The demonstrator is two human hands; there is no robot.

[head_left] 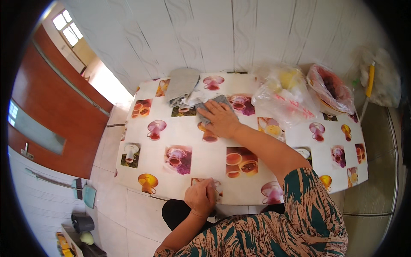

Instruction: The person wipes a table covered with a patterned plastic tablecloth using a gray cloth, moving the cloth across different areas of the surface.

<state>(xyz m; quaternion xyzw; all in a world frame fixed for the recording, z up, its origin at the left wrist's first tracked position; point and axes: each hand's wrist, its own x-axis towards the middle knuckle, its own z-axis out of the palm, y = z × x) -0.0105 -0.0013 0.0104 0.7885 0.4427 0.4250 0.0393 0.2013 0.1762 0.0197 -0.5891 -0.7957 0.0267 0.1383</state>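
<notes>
My right hand (223, 121) lies spread on a grey cloth (206, 118), pressing it against the patterned tablecloth (201, 150) near the middle of the table. Its fingers point to the far left. Just beyond them, a folded light grey cloth (183, 83) lies by the wall, with a crumpled white piece (193, 98) at its near end. My left hand (201, 197) rests as a loose fist at the table's near edge. Nothing shows sticking out of it.
At the back right stand a clear plastic bag (284, 92) with something yellow inside and a bag-lined container (329, 88). Further right hang plastic bags (385, 79) and a yellow handle (370, 80). A tiled wall (244, 34) borders the far edge; a brown door (60, 107) is left.
</notes>
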